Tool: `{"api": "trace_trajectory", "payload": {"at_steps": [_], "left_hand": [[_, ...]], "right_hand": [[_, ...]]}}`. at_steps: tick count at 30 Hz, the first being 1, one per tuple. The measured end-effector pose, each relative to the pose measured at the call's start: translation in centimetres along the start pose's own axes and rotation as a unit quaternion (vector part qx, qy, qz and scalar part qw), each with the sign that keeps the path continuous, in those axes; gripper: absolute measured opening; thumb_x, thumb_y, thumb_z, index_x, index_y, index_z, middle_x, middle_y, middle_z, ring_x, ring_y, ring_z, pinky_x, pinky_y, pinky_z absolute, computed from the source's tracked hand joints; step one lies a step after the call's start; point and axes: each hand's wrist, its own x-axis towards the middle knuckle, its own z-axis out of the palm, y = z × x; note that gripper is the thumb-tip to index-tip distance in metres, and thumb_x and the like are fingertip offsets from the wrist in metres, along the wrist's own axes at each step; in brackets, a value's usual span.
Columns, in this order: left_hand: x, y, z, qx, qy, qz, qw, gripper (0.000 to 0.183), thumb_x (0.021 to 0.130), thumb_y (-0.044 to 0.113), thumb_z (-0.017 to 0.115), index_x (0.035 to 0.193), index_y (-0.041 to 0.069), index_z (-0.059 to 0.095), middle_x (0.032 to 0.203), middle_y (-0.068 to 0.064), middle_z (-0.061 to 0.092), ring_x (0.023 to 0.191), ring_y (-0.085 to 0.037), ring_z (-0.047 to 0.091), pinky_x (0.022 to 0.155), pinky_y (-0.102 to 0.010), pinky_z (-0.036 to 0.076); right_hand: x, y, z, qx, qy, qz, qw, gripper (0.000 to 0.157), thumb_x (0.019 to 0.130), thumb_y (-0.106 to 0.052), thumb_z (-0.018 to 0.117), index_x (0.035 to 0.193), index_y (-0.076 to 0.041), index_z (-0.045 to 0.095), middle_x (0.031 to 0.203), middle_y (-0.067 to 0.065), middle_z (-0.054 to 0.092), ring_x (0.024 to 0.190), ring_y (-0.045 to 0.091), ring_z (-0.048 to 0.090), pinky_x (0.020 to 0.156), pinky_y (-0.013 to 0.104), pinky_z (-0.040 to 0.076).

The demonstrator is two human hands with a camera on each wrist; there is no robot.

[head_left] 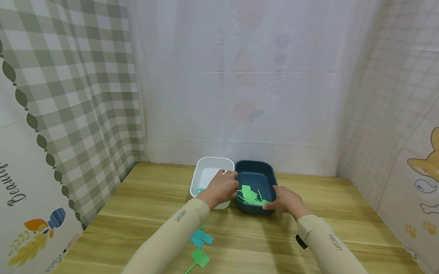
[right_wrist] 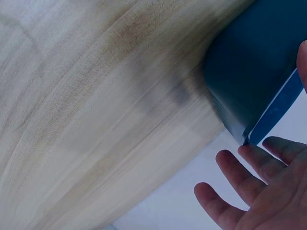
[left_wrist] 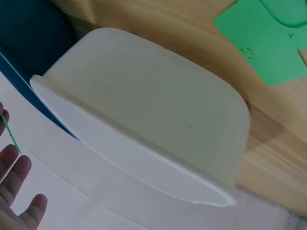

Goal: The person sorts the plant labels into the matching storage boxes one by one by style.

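Left wrist: left grip pinches a green stem; right grip rests spread on the navy bin, which bumping might push past the tabletop's far edge.

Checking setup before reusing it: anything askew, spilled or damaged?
Nothing stands out. White bin and dark blue bin stand upright, side by side, no damage visible. Loose tags lie on the table, but that looks ordinary.

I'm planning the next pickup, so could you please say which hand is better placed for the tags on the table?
Left, probably. The left hand is nearer the tags, its sleeve beside them, though a green stem at its fingertips may occupy it. The right hand holds the dark blue bin.
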Motion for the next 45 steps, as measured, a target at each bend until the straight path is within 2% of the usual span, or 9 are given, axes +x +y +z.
{"api": "trace_trajectory", "payload": {"at_steps": [6, 8, 13, 18, 26, 34, 39, 45], "left_hand": [[1.0, 1.2, 0.2, 0.001, -0.070, -0.022, 0.9973, 0.011, 0.086, 0.026, 0.067, 0.089, 0.023, 0.076, 0.100, 0.001, 0.058, 0.096, -0.020, 0.060, 0.091, -0.044, 0.045], [1.3, 1.6, 0.3, 0.004, -0.082, -0.030, 0.9962, 0.012, 0.088, 0.028, 0.067, 0.093, 0.023, 0.077, 0.102, 0.001, 0.059, 0.097, -0.019, 0.060, 0.093, -0.044, 0.045], [2.0, 2.5, 0.4, 0.016, -0.075, -0.022, 0.9968, 0.015, 0.095, 0.033, 0.065, 0.098, 0.026, 0.078, 0.107, 0.002, 0.061, 0.098, -0.018, 0.061, 0.093, -0.044, 0.047], [2.1, 2.8, 0.4, 0.026, -0.062, -0.008, 0.9977, 0.018, 0.098, 0.030, 0.061, 0.098, 0.028, 0.078, 0.108, 0.003, 0.063, 0.098, -0.017, 0.061, 0.092, -0.043, 0.047], [0.6, 1.1, 0.0, 0.010, -0.072, -0.026, 0.9970, 0.015, 0.093, 0.038, 0.069, 0.103, 0.030, 0.076, 0.106, 0.003, 0.063, 0.101, -0.018, 0.062, 0.094, -0.043, 0.046], [-1.3, -1.4, -1.0, -0.012, -0.073, -0.024, 0.9970, 0.014, 0.091, 0.033, 0.071, 0.102, 0.026, 0.077, 0.103, 0.001, 0.063, 0.100, -0.020, 0.062, 0.090, -0.043, 0.046], [-2.8, -2.8, -1.1, -0.028, -0.077, -0.031, 0.9961, 0.016, 0.090, 0.032, 0.072, 0.103, 0.024, 0.077, 0.099, 0.001, 0.062, 0.096, -0.021, 0.062, 0.088, -0.045, 0.047], [-4.4, -3.9, -0.9, -0.050, -0.092, -0.040, 0.9937, 0.022, 0.090, 0.033, 0.074, 0.107, 0.021, 0.077, 0.104, 0.000, 0.064, 0.099, -0.022, 0.062, 0.089, -0.045, 0.047]], "right_hand": [[0.0, -0.1, -0.1, -0.008, 0.002, -0.002, 1.000, 0.096, 0.082, -0.046, 0.079, 0.143, 0.015, 0.037, 0.139, 0.037, 0.045, 0.129, 0.050, 0.044, 0.099, 0.060, 0.041], [0.0, -0.2, -0.1, -0.008, 0.001, -0.004, 1.000, 0.096, 0.082, -0.046, 0.079, 0.143, 0.015, 0.037, 0.139, 0.037, 0.045, 0.128, 0.050, 0.044, 0.099, 0.060, 0.041], [0.0, -0.2, -0.1, -0.012, -0.001, -0.009, 1.000, 0.095, 0.083, -0.046, 0.078, 0.143, 0.016, 0.037, 0.139, 0.038, 0.045, 0.127, 0.051, 0.045, 0.099, 0.060, 0.042], [0.0, -0.1, 0.0, -0.015, 0.001, -0.011, 1.000, 0.095, 0.083, -0.046, 0.078, 0.142, 0.016, 0.037, 0.138, 0.037, 0.046, 0.127, 0.051, 0.045, 0.099, 0.060, 0.041], [-0.1, -0.2, -0.1, -0.008, -0.005, -0.004, 1.000, 0.096, 0.083, -0.046, 0.078, 0.144, 0.015, 0.036, 0.141, 0.038, 0.043, 0.129, 0.051, 0.043, 0.101, 0.060, 0.040], [-0.1, -0.1, -0.2, -0.005, -0.007, -0.001, 1.000, 0.096, 0.083, -0.046, 0.078, 0.144, 0.015, 0.035, 0.141, 0.038, 0.042, 0.130, 0.052, 0.042, 0.101, 0.061, 0.039], [0.0, -0.1, -0.2, -0.007, -0.007, 0.000, 1.000, 0.096, 0.083, -0.046, 0.078, 0.144, 0.015, 0.035, 0.141, 0.037, 0.042, 0.131, 0.051, 0.041, 0.102, 0.060, 0.039], [-0.1, -0.1, -0.1, -0.007, -0.009, 0.003, 1.000, 0.095, 0.083, -0.045, 0.078, 0.144, 0.015, 0.035, 0.142, 0.037, 0.042, 0.131, 0.051, 0.041, 0.102, 0.061, 0.039]]}}
